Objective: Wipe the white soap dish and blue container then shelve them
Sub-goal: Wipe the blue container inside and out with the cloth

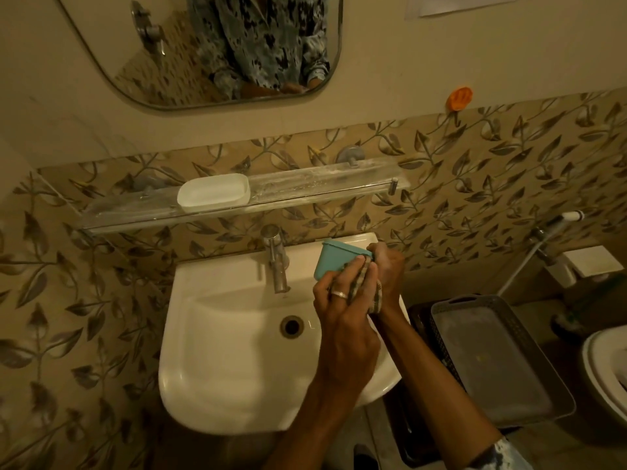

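The blue container (334, 262) looks like smooth plastic, not very shiny. The cloth (373, 296) on it is soft and woven, with checks. The white soap dish (213, 197) is smooth plastic too. The shelf (305, 191) is clear like glass, with dusty white smears. The sink (237, 368) is white, hard and glossy. The tap (278, 262) is dull grey metal. The basket (492, 351) is grey plastic.

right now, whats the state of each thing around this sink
blue container, tilted over the sink, held in both hands
cloth, pressed against the blue container by the left hand
right hand, grips the blue container's far end
white soap dish, resting on the glass shelf, untouched
tap, no water running
sink, drain unplugged
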The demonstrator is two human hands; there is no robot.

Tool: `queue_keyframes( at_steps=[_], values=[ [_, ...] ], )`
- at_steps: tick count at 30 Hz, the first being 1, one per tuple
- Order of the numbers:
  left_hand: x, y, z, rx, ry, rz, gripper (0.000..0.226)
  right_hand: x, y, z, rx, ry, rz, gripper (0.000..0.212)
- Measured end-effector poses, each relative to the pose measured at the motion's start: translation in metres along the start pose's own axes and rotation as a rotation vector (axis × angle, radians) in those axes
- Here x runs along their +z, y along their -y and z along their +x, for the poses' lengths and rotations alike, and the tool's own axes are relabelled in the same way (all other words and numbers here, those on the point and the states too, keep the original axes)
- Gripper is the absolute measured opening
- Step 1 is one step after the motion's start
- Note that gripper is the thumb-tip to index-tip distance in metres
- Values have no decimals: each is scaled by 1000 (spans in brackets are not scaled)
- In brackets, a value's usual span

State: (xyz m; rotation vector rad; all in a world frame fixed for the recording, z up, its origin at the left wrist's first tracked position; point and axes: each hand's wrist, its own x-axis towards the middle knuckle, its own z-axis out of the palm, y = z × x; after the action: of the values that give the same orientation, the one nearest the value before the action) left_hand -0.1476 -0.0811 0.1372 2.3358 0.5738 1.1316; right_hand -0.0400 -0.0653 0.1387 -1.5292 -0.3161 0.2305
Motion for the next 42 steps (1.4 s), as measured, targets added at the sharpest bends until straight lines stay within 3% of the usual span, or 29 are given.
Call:
queue_keyframes(
  at_steps=[2, 4, 6, 8, 10, 11, 15, 17, 20, 25, 28, 32, 34, 38, 42],
  values=[
    [-5, 12, 8, 39, -4, 64, 58, -2, 1, 1, 77, -44, 72, 40],
    [-14, 28, 18, -87, -18, -7, 70, -5, 1, 0, 169, -55, 158, 38],
    [-26, 51, 29, -433, -74, -221, 67, -11, -3, 0, 273, -5, 314, 38],
    [-35, 80, 35, -815, -143, -418, 53, -15, -5, 1, 315, 56, 427, 65],
    [-40, 101, 33, -1071, -158, -591, 45, -16, -4, 1, 302, 102, 454, 92],
    [-39, 105, 30, -1178, -149, -700, 42, -15, -3, 2, 280, 129, 471, 92],
    [-32, 88, 19, -1452, -151, -1077, 30, -7, -1, 0, 177, 289, 489, 60],
    [-31, 82, 22, -1457, -176, -1156, 31, -1, -2, -3, 103, 353, 387, 42],
    [-35, 84, 31, -1408, -254, -1160, 34, -4, -7, 2, -39, 426, 174, 42],
    [-42, 89, 44, -1060, -296, -901, 40, -8, -6, 13, -144, 501, -81, 23],
    [-42, 82, 50, -890, -286, -696, 48, -1, 3, 13, -103, 519, -63, 25],
    [-47, 76, 59, -757, -283, -562, 53, 2, 17, 12, 176, 483, 203, 24],
    [-49, 72, 62, -685, -266, -520, 52, 4, 21, 14, 232, 452, 263, 34],
    [-50, 59, 64, -544, -261, -443, 57, 11, 28, 20, 86, 406, 159, 22],
    [-52, 50, 66, -457, -290, -382, 60, 8, 26, 22, -42, 457, -4, 28]
  ],
)
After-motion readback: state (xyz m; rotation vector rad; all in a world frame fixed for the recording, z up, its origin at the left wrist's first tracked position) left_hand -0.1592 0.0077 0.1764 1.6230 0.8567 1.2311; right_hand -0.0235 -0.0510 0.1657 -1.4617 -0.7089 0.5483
